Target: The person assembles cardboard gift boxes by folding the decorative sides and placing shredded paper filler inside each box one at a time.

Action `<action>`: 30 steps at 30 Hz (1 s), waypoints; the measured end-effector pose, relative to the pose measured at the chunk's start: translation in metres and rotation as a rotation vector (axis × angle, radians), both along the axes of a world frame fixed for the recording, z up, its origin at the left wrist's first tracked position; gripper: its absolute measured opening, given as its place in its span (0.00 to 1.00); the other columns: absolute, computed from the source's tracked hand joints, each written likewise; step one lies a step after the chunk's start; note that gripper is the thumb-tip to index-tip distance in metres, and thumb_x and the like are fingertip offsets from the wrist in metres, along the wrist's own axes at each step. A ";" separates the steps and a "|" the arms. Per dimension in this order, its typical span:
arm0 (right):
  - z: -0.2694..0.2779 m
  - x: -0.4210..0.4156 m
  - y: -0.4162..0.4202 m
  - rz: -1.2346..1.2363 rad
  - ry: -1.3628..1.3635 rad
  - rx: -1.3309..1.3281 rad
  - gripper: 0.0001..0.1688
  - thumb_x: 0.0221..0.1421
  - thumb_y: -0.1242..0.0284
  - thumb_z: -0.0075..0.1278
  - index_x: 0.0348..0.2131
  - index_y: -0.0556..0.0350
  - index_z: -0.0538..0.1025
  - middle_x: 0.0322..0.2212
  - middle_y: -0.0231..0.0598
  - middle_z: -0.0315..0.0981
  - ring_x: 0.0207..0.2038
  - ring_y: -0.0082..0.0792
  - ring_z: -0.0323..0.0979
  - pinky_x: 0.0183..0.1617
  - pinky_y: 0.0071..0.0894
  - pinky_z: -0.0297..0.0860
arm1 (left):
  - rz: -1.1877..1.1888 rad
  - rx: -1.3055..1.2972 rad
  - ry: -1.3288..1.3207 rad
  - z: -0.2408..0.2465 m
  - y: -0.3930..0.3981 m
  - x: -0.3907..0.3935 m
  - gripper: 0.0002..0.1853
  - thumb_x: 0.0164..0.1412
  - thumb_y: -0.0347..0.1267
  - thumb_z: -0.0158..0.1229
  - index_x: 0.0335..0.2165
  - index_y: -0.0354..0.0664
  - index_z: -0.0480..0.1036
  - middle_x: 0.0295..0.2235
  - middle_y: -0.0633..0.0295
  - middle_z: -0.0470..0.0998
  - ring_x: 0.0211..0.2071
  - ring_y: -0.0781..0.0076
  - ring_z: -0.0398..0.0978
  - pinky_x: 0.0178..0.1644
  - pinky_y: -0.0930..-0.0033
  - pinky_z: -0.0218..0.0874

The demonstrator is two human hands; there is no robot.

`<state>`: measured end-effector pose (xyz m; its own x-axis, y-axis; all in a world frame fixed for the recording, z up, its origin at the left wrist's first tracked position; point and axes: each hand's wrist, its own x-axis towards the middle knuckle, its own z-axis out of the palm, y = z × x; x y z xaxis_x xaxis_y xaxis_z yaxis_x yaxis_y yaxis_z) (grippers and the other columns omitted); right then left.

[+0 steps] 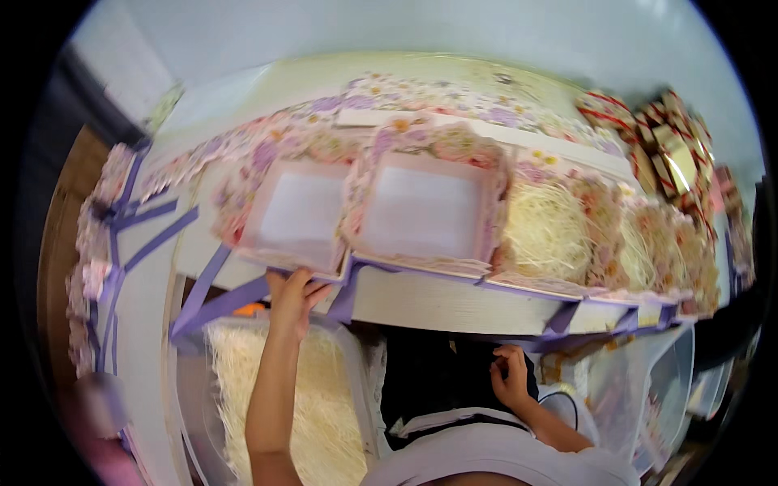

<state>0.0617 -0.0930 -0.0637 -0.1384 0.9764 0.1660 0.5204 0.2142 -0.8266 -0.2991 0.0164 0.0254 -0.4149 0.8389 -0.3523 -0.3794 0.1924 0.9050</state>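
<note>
My left hand grips the front edge of an open gift box with floral paper frills and a bare pale inside. A purple ribbon trails from that box over the table edge. Against its right side stands a second open floral box, also without filling. Farther right, a floral box holds cream shredded paper, and several more filled ones follow in the row. My right hand rests at my lap over dark clothing, fingers curled, with nothing visible in it.
Below the table edge, a clear plastic tub holds shredded filler. Another clear tub stands at right. Red-ribboned boxes pile up at the back right. Floral boxes with ribbons line the left; a blurred person is beside them.
</note>
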 end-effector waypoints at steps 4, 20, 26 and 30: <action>-0.006 0.005 0.004 0.039 -0.018 -0.035 0.18 0.39 0.89 0.42 0.34 0.58 0.65 0.32 0.44 0.60 0.21 0.30 0.61 0.23 0.22 0.59 | -0.238 -0.319 0.209 0.024 0.004 -0.013 0.31 0.50 0.36 0.54 0.48 0.38 0.48 0.34 0.53 0.66 0.20 0.63 0.73 0.23 0.68 0.68; 0.084 -0.257 0.041 1.327 -0.021 0.224 0.22 0.34 0.78 0.50 0.36 0.58 0.68 0.29 0.44 0.66 0.36 0.45 0.66 0.38 0.40 0.64 | 0.184 0.024 0.226 0.006 -0.145 -0.066 0.12 0.55 0.32 0.45 0.38 0.42 0.66 0.23 0.67 0.68 0.20 0.83 0.64 0.23 0.82 0.57; -0.013 -0.408 0.017 1.495 -1.020 0.363 0.58 0.27 0.59 0.63 0.56 0.35 0.48 0.56 0.51 0.34 0.57 0.58 0.39 0.50 0.71 0.46 | 0.508 -0.243 0.227 -0.069 -0.323 -0.048 0.12 0.56 0.36 0.47 0.37 0.42 0.66 0.23 0.69 0.69 0.19 0.84 0.64 0.23 0.82 0.56; -0.107 -0.411 -0.017 1.517 -1.009 -0.093 0.59 0.25 0.58 0.63 0.56 0.36 0.50 0.56 0.52 0.37 0.57 0.56 0.40 0.54 0.59 0.48 | 0.643 -0.364 -0.005 -0.080 -0.370 0.015 0.09 0.56 0.33 0.47 0.37 0.43 0.66 0.26 0.69 0.69 0.21 0.83 0.65 0.26 0.82 0.56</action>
